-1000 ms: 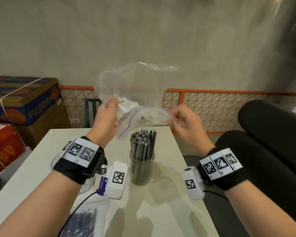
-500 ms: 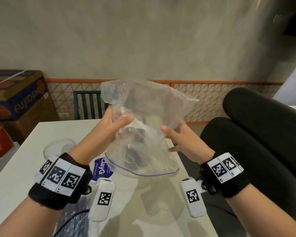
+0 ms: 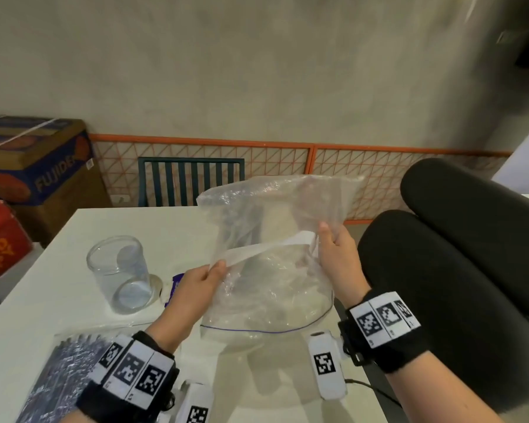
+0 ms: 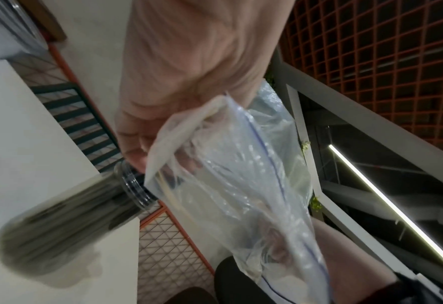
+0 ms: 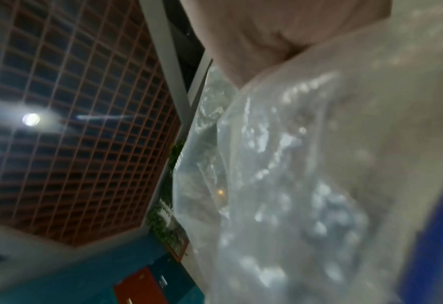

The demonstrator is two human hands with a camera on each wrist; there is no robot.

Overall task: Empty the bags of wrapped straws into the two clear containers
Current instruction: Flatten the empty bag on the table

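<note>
An empty clear zip bag (image 3: 272, 239) hangs crumpled over the white table (image 3: 165, 227), mouth turned towards me. My left hand (image 3: 217, 268) pinches its white strip at the left. My right hand (image 3: 324, 239) pinches the same strip at the right. An empty clear container (image 3: 119, 273) stands upright to the left of the bag. A second bag full of dark wrapped straws (image 3: 58, 377) lies flat at the near left. In the left wrist view, the other container (image 4: 67, 218), packed with dark straws, stands just behind the bag (image 4: 228, 185); the head view hides it.
Cardboard boxes (image 3: 34, 166) are stacked left of the table. A dark green chair (image 3: 190, 181) stands at its far edge, before an orange mesh fence (image 3: 379, 178). Black cushions (image 3: 455, 254) fill the right. A purple-labelled packet (image 3: 174, 285) lies by my left hand.
Both hands have come down and towards me with the bag, which now hangs lower and covers the filled container. The empty container has come into view at the left.
</note>
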